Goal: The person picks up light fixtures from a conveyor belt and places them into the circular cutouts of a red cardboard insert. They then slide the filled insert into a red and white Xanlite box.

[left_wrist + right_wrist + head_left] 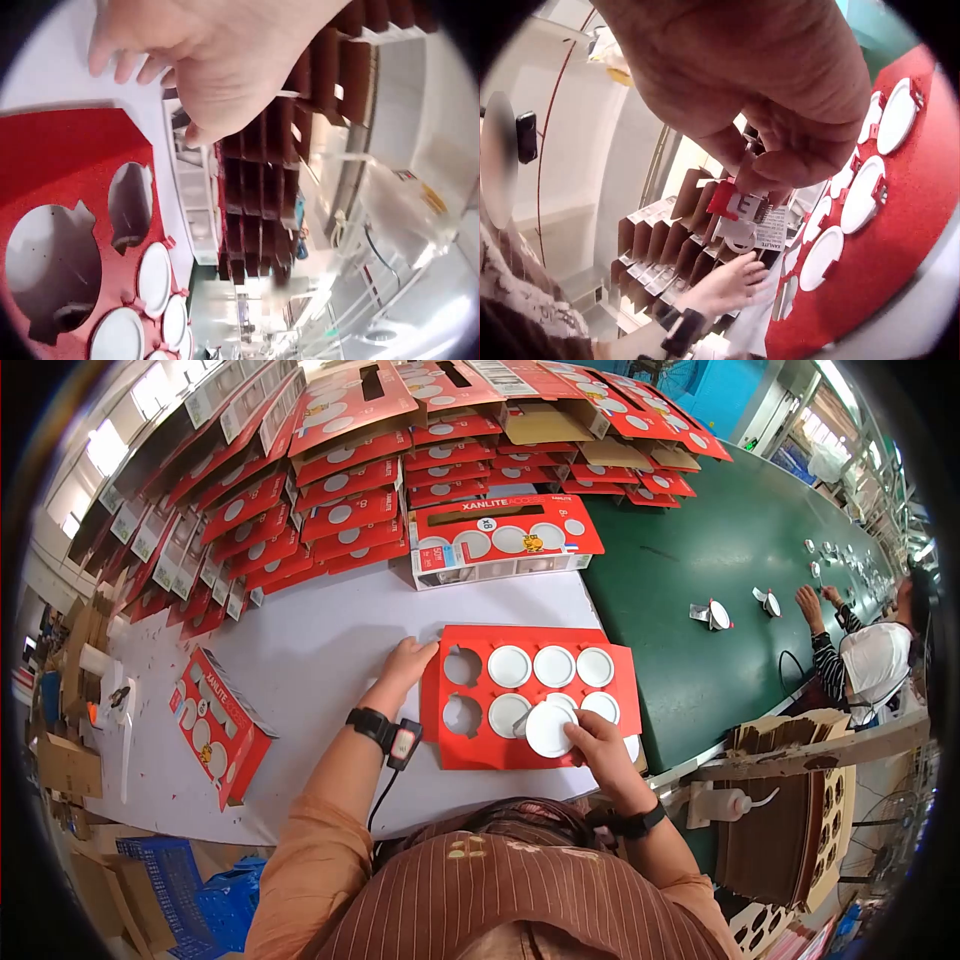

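Observation:
A red cardboard sheet (432, 700) with round cutouts lies flat on the white table. Its two leftmost holes are bare, and white round downlights (510, 666) sit in the others. My right hand (603, 752) pinches another white downlight (551, 729) by its edge, above the lower row, partly covering one seated there. In the right wrist view a small red-and-white part (739, 204) shows at the fingertips. My left hand (408, 665) is at the sheet's upper left edge, with relaxed fingers and nothing held; the left wrist view shows this hand (217, 60) beside the holes.
A printed red box (505, 540) stands behind the sheet, backed by stacked open boxes (350, 490). Another red carton (215, 725) lies at left. On the green table (680, 560) at right are loose downlights (718, 615); another person (870, 660) works there.

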`<state>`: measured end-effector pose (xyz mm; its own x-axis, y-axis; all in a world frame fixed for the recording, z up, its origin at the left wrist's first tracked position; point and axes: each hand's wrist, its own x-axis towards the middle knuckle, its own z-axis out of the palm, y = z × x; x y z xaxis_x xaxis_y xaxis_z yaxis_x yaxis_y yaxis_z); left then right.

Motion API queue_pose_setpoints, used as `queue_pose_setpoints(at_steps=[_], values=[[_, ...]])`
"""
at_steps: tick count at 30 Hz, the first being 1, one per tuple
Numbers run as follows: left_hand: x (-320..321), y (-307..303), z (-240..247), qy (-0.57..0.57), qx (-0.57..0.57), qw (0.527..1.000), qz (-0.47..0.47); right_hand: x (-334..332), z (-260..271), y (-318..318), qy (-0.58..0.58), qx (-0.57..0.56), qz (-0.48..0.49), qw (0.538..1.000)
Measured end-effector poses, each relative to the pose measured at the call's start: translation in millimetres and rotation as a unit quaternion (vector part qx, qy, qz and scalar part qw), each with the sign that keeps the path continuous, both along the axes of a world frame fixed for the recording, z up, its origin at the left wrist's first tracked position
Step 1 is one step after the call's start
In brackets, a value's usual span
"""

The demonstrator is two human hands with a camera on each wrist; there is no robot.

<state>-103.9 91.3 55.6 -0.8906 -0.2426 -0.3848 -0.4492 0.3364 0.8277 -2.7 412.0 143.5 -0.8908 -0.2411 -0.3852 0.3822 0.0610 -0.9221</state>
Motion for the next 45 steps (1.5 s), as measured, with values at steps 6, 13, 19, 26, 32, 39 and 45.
queue_pose_setpoints(at_steps=[6, 13, 19, 26, 32, 39, 45], values=[[16, 8, 29, -0.066, 0.378, 0.917, -0.111, -22, -3, -16, -0.061, -0.042, -0.024, 0.997], [24, 12, 43, -0.069, 0.352, 0.915, -0.187, -33, 0, -47, 0.064, 0.071, 0.052, 0.994], [30, 13, 47, -0.051, 0.389, 0.898, -0.197, -35, -10, -74, 0.293, 0.209, 0.021, 0.933], [36, 13, 51, -0.021, 0.399, 0.894, -0.201, -39, -26, -84, 0.282, 0.254, 0.031, 0.925], [36, 9, 48, -0.047, 0.411, 0.883, -0.222, -35, -24, -91, 0.198, 0.192, 0.016, 0.961], [41, 15, 46, 0.047, 0.35, 0.897, -0.264, -31, -13, -87, 0.146, 0.099, 0.09, 0.98], [49, 14, 53, -0.002, 0.29, 0.922, -0.259, -30, -10, -81, 0.28, 0.166, 0.117, 0.938]])
